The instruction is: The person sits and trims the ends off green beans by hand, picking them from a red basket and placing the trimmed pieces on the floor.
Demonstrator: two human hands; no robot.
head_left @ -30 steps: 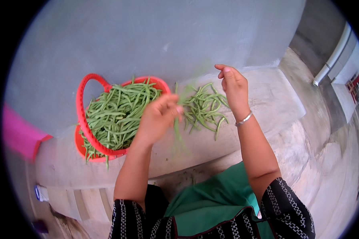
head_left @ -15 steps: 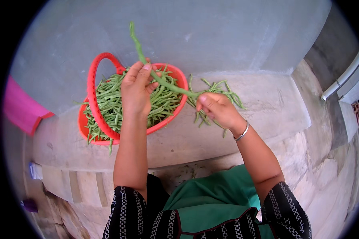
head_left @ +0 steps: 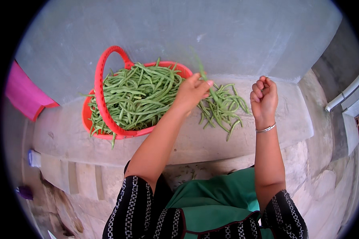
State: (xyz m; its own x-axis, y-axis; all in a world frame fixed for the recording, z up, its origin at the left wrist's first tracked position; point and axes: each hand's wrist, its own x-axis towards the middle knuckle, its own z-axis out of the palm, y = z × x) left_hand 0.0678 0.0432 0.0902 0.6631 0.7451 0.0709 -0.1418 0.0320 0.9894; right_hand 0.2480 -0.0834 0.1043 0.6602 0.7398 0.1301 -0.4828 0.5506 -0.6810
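Note:
My left hand (head_left: 190, 95) is at the right end of the red basket, its thumb and fingers closed on a long green bean (head_left: 214, 95) smeared by motion. Below that bean lies a loose pile of green beans (head_left: 231, 104) on the concrete ledge. Off to the right, my right hand (head_left: 264, 97) is raised with its fingers curled in. Whatever may be pinched in it is too small to make out. A heap of green beans (head_left: 137, 93) fills the red plastic basket (head_left: 99, 89), whose arched handle stands up on its left.
The concrete ledge (head_left: 155, 149) carries basket and pile, with a grey wall (head_left: 235, 32) behind. Small green scraps (head_left: 191, 173) are scattered below the ledge's front edge. Pink cloth (head_left: 26, 91) hangs at the left, and a white pipe (head_left: 347, 89) runs at the far right.
My left hand has carried the bean from above the basket rightwards to over the pile. My right hand has come off the bean's end and moved right and up.

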